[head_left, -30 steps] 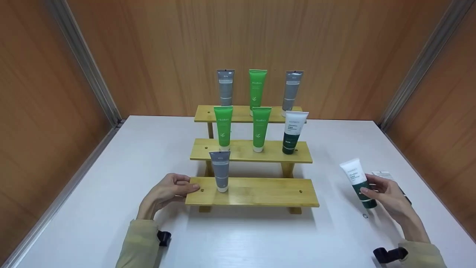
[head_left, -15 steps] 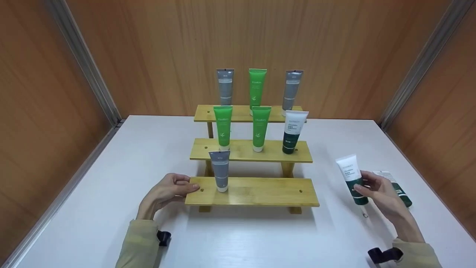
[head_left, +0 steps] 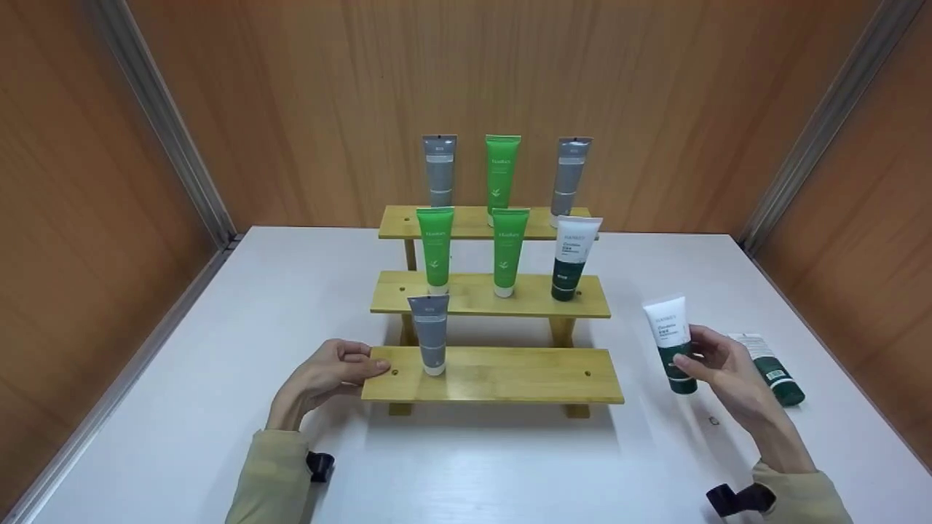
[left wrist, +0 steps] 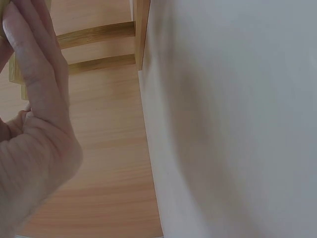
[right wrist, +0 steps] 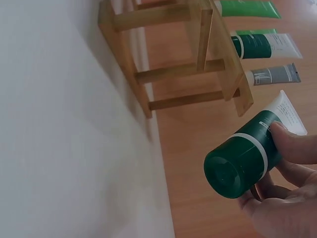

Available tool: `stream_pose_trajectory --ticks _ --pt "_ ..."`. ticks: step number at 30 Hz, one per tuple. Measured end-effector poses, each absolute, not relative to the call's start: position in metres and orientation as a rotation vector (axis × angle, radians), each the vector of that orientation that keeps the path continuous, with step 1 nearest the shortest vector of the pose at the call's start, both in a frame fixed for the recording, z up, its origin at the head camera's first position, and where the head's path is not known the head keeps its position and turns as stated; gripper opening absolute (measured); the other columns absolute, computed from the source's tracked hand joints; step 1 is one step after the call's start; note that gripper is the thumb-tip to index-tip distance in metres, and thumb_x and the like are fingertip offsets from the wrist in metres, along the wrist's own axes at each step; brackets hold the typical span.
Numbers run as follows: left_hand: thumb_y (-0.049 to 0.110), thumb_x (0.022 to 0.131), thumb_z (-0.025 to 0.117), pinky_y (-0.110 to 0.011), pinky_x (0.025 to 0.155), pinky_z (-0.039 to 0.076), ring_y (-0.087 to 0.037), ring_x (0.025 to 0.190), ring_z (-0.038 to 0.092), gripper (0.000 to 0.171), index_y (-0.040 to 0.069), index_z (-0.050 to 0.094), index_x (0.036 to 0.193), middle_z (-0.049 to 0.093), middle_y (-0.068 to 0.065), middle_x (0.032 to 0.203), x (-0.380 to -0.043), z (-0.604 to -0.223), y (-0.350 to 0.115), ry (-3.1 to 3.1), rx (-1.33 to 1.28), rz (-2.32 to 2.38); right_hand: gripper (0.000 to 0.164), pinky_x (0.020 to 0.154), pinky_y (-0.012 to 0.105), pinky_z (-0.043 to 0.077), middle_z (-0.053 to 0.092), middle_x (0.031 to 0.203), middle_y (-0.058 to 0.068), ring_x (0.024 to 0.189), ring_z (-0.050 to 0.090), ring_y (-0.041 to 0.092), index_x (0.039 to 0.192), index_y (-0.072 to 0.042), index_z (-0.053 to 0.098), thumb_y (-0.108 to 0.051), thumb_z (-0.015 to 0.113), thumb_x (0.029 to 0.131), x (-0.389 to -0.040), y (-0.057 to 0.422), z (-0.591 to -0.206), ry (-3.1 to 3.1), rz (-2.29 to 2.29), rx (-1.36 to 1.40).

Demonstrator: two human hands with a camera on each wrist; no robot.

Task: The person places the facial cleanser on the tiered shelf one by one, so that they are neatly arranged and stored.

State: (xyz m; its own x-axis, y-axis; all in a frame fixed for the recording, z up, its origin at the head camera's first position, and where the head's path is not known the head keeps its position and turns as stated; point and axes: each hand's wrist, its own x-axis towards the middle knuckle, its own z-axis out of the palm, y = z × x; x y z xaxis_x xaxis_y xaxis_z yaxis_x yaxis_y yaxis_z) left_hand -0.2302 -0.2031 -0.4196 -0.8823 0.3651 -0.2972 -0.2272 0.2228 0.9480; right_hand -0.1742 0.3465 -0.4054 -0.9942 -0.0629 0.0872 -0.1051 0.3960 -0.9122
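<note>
My right hand (head_left: 732, 386) pinches a white and dark green squeeze tube (head_left: 670, 346) between thumb and fingers, cap down, above the table. In the right wrist view the tube's green cap (right wrist: 225, 173) faces the camera. At the left end of the lowest step of a three-step wooden display stand (head_left: 510, 375), my left hand (head_left: 331, 375) grips the board, thumb on top. A grey tube (head_left: 431, 335) stands on that step near its left end. The left wrist view shows my left hand (left wrist: 42, 99) at the stand's edge, its fingertips partly out of frame.
Two green tubes (head_left: 510, 251) and a white and green tube (head_left: 573, 258) stand on the middle step. Grey tubes (head_left: 570, 175) flank a green one (head_left: 502, 171) on the top step. Another white and green tube (head_left: 772, 370) lies at the right. A small ring-like mark (head_left: 713, 421) is on the table.
My right hand has moved left and slightly up with its tube, toward the stand, uncovering more of the tube lying on the table. My left hand has stayed on the stand.
</note>
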Motion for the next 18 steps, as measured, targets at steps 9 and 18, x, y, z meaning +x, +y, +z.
stream_pose_trajectory --ticks 9,18 --pt "0.020 0.091 0.076 -0.026 0.072 0.061 -0.010 0.080 0.074 0.034 0.000 0.056 0.110 0.075 0.003 0.087 -0.230 -0.419 -0.203 2.023 0.125 1.720 0.057 0.091 0.011 0.050 0.060 0.112 -0.020 0.103 0.060 0.002 0.144 0.009 0.040 -0.009 0.066 0.097 -0.173 0.322 -0.398 -2.548 1.709 0.182" --pt "0.022 0.090 0.077 -0.026 0.072 0.061 -0.011 0.081 0.074 0.038 -0.002 0.058 0.114 0.076 0.002 0.089 -0.230 -0.420 -0.202 2.042 0.110 1.708 0.059 0.093 0.012 0.050 0.059 0.117 -0.016 0.106 0.059 0.003 0.146 0.005 0.041 -0.013 0.068 0.097 -0.172 0.302 -0.390 -2.552 1.744 0.174"
